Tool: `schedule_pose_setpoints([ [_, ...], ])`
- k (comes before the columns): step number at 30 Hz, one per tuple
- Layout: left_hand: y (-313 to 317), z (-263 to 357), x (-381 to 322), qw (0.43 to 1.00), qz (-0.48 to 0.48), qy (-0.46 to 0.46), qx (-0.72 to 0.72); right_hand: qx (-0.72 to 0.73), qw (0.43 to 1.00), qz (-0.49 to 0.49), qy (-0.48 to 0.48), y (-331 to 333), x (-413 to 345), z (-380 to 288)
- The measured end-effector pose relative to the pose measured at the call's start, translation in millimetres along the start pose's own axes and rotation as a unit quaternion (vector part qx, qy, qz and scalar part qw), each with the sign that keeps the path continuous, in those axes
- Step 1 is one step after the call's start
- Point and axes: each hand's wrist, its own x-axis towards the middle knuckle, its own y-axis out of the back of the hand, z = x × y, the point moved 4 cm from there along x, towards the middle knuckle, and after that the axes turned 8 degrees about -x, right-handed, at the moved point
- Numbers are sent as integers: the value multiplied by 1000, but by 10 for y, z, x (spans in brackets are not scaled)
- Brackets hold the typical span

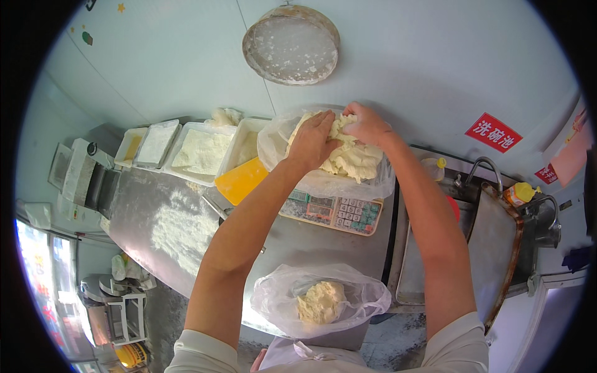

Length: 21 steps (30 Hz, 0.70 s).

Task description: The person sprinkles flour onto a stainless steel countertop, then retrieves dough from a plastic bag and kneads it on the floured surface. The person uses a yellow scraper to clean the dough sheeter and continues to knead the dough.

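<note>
A large mass of pale yellow dough (352, 161) lies in an open clear plastic bag (275, 144) behind the keypad of a digital scale (350, 214). The bag hides whatever is under it. My left hand (315, 140) lies over the dough's left part, fingers stretched forward and thumb spread. At the dough's back right, my right hand (366, 126) grips it with bent fingers. Nearer my body, a smaller lump of dough (322, 302) sits in a second plastic bag (270, 293) at the front edge of the metal worktop (280, 252).
White tubs of flour (203, 151) line the wall, with a yellow scraper (242, 181) by them. Loose flour (179, 233) covers the left worktop near a dough-rolling machine (88, 179). To the right are a sink faucet (487, 163) and a metal tray (489, 242). A round sieve (291, 46) hangs above.
</note>
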Motion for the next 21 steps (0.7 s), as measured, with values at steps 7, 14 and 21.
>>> schedule_pose_setpoints([
  [7, 24, 97, 31, 1000, 3, 5, 14, -151, 985, 7, 84, -32, 92, 43],
  [14, 13, 135, 100, 998, -17, 54, 41, -141, 981, 77, 108, -14, -98, 10],
  [21, -121, -30, 98, 997, 7, 27, 65, 165, 986, -23, -13, 195, -627, 76],
])
